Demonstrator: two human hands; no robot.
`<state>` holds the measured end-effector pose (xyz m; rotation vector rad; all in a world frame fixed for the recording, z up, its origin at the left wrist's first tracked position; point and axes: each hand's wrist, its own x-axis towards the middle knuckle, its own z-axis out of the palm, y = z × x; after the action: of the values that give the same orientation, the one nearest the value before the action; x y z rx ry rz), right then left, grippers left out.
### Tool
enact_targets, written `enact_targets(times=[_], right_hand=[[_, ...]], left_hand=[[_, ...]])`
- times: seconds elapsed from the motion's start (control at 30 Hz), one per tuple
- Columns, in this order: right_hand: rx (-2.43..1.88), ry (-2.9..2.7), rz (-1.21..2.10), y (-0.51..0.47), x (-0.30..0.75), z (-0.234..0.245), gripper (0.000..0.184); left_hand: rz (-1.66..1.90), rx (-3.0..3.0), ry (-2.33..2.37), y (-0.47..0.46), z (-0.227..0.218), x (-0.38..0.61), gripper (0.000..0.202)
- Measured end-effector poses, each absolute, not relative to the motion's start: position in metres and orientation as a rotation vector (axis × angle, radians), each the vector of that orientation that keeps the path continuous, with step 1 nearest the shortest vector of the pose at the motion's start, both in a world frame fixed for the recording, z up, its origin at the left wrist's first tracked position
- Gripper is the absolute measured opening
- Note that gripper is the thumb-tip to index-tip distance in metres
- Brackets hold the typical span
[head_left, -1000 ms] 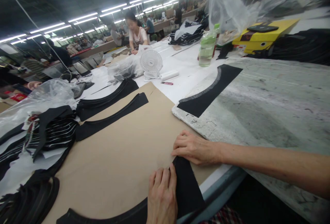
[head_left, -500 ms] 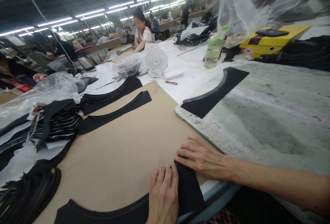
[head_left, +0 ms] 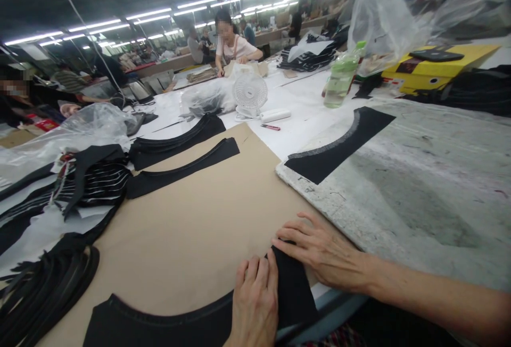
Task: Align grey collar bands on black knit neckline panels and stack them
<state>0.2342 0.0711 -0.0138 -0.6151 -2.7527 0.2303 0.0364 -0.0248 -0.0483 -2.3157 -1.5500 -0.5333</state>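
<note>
A curved black fabric piece (head_left: pixel 159 331) lies along the near edge of a tan board (head_left: pixel 191 230). My left hand (head_left: pixel 255 296) presses on its curved edge, fingers bent and held together, thumb tip at the rim. Just right of it, my right hand (head_left: pixel 315 251) rests flat with fingers stretched out, fingertips on the upper corner of the same piece. Another curved black piece (head_left: pixel 183 168) lies at the far side of the board. On the grey slab to the right is a black piece (head_left: pixel 339 147) with a grey strip along its curve.
Stacked black pieces (head_left: pixel 179 142), black strips (head_left: pixel 59 283) and clear plastic (head_left: pixel 91 126) lie to the left. Beyond are a white fan (head_left: pixel 250 91), small red snips (head_left: pixel 270 127), a green-capped bottle (head_left: pixel 341 78) and a yellow box (head_left: pixel 443 67). A co-worker (head_left: pixel 235 43) sits across the table.
The view has shifted slightly, so the scene sits a little further right. My hands stay on the black piece with only small finger movement. The co-worker across the table has changed arm position.
</note>
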Motion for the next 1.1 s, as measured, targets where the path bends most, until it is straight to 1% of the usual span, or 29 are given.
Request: enact_targets(times=[0.2, 0.33, 0.53, 0.7, 0.8, 0.93, 1.0, 1.1], right_hand=[[-0.707, -2.712, 0.246, 0.066, 0.229, -0.018, 0.044], [-0.663, -2.714, 0.306, 0.059, 0.222, -0.017, 0.044], [-0.743, -2.685, 0.274, 0.053, 0.216, -0.021, 0.04], [-0.647, -2.737, 0.304, 0.045, 0.208, -0.015, 0.046], [-0.679, -2.728, 0.311, 0.041, 0.204, -0.014, 0.041], [-0.683, -2.693, 0.281, 0.039, 0.2, -0.014, 0.038], [-0.64, -2.715, 0.228, 0.037, 0.198, -0.017, 0.038], [-0.566, -2.722, 0.126, 0.036, 0.195, -0.025, 0.034]], left_hand=[[-0.658, -2.259, -1.534, -0.037, -0.051, 0.036, 0.04], [-0.774, -2.181, -1.574, -0.045, -0.059, 0.038, 0.042], [-0.717, -2.192, -1.582, -0.049, -0.057, 0.037, 0.04], [-0.734, -2.182, -1.605, -0.053, -0.057, 0.035, 0.039], [-0.794, -2.204, -1.631, -0.055, -0.056, 0.032, 0.042], [-0.924, -2.184, -1.715, -0.06, -0.051, 0.025, 0.04], [-0.931, -2.175, -1.768, -0.063, -0.049, 0.024, 0.04], [-0.91, -2.204, -1.776, -0.068, -0.046, 0.022, 0.039]])
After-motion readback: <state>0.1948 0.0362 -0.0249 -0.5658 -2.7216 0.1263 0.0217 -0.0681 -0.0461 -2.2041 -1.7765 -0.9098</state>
